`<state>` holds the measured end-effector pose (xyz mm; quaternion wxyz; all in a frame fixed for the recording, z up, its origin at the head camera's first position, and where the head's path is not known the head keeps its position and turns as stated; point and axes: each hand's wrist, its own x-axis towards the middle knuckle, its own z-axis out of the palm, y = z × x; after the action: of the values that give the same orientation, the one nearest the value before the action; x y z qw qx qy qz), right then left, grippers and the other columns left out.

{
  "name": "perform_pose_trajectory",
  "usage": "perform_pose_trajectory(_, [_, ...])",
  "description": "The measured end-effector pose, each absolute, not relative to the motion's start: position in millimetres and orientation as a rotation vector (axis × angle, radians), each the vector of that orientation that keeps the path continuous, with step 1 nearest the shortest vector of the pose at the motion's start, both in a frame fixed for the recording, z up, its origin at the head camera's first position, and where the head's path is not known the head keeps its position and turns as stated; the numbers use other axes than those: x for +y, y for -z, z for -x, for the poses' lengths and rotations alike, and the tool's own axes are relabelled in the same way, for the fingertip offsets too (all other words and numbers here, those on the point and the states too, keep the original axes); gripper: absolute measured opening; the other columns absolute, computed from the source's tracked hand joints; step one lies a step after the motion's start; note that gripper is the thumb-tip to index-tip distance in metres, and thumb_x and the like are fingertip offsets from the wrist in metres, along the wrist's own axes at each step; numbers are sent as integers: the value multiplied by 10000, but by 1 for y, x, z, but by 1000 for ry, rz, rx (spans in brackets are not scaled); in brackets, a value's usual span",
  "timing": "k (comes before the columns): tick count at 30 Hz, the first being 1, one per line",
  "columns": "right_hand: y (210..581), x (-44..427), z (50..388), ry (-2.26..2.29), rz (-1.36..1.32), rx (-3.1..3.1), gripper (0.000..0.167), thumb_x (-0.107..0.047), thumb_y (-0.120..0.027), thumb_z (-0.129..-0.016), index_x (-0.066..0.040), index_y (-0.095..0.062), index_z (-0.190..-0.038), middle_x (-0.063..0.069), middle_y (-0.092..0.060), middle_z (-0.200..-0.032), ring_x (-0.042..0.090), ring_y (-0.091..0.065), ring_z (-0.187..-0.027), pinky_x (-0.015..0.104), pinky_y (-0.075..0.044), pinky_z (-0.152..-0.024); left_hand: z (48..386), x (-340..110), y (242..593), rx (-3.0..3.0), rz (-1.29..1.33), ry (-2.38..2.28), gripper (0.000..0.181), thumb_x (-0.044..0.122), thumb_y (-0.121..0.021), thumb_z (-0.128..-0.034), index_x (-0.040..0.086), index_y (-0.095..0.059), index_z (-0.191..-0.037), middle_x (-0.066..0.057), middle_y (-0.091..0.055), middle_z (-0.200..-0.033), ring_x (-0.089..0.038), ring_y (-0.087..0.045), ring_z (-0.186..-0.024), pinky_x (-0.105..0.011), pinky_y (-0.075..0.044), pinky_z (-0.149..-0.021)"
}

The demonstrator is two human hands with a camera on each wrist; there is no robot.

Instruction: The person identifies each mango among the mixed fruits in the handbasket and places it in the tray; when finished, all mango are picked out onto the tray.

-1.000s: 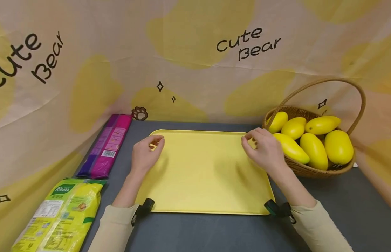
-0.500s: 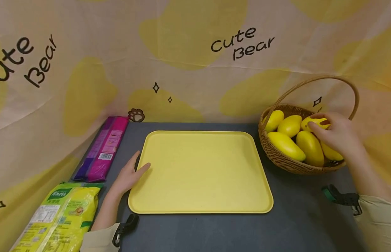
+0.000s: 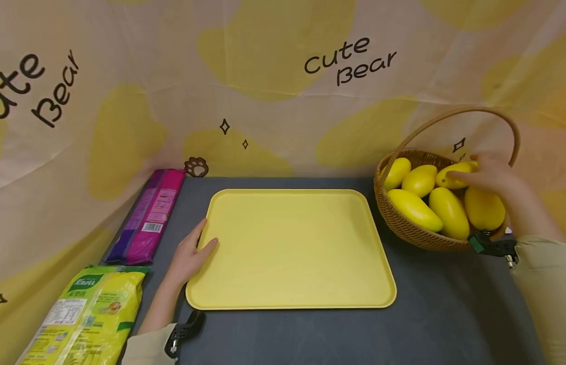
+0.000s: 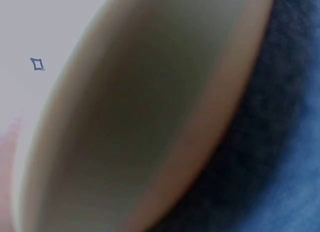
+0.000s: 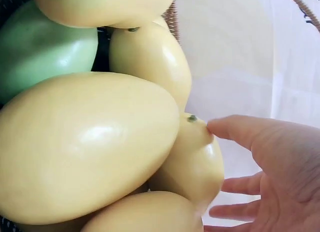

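Note:
A wicker basket point(image 3: 403, 230) full of yellow mangoes stands at the right of the head view. My right hand point(image 3: 497, 175) reaches into it at the back right mango point(image 3: 449, 177). In the right wrist view the thumb point(image 5: 227, 127) is at that mango point(image 5: 192, 167), and the other fingers are extended on its far side, partly hidden behind it. My left hand point(image 3: 188, 258) lies at the left edge of a yellow tray point(image 3: 292, 248), fingers along the rim and thumb stretched over the inside. The left wrist view is blurred and shows no hand clearly.
At the left lie a pink and purple packet point(image 3: 148, 218) and a yellow-green Knorr bag point(image 3: 86, 314). The basket's tall handle point(image 3: 470, 109) arches over the fruit. A patterned cloth point(image 3: 264, 76) hangs behind the dark table point(image 3: 301, 337).
My right hand has left the tray for the basket and moved slightly back and up over the mangoes. My left hand has shifted down to the tray's left edge, its fingers straightening.

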<state>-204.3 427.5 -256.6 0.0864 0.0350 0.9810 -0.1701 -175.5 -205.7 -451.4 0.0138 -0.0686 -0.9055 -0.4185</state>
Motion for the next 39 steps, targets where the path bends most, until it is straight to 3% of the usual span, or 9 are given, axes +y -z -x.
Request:
perform_pose_trajectory(3, [258,427,209,499,-89,2890,995,-491,-474,-966,282,-11,-1388,537,-124,-1359,676,-130,-1240,708,-179,-1008,175,-205,451,-2825,207,1292,708,313,-585,-976,21,-260,-1532,-236,-298,-1543,-423,-277,-1406,-577,-240,-1117])
perform_pose_trajectory(11, [263,427,216,524,-54,2928,1008,-478,-518,-955,261,-3,-1407,538,-213,-1328,652,-240,-1203,702,-242,-986,174,-205,452,-2829,193,1267,701,303,-590,-972,21,-270,-1529,-237,-299,-1542,-427,-272,-1407,-585,-232,-1117])
perform_pose_trajectory(22, [265,430,222,720,-92,2772,1035,-541,-468,-967,180,111,-1434,491,-3,-1440,637,-31,-1330,713,-128,-1045,175,-205,455,-2811,218,1248,690,281,-604,-966,14,-291,-1520,-226,-315,-1538,-412,-284,-1407,-572,-238,-1120])
perform_pose_trajectory(32, [263,420,222,859,-31,2671,933,-443,-418,-1008,125,176,-1452,443,132,-1471,599,87,-1361,717,-71,-1058,173,-204,454,-2801,228,1250,683,267,-609,-959,13,-302,-1515,-237,-323,-1530,-426,-292,-1397,-588,-240,-1112])
perform_pose_trajectory(39, [261,422,225,932,-52,2646,874,-265,-428,-994,147,208,-1428,454,149,-1459,580,84,-1369,700,-56,-1079,174,-205,455,-2786,242,1237,687,256,-623,-951,2,-311,-1508,-242,-333,-1523,-426,-305,-1391,-582,-250,-1111])
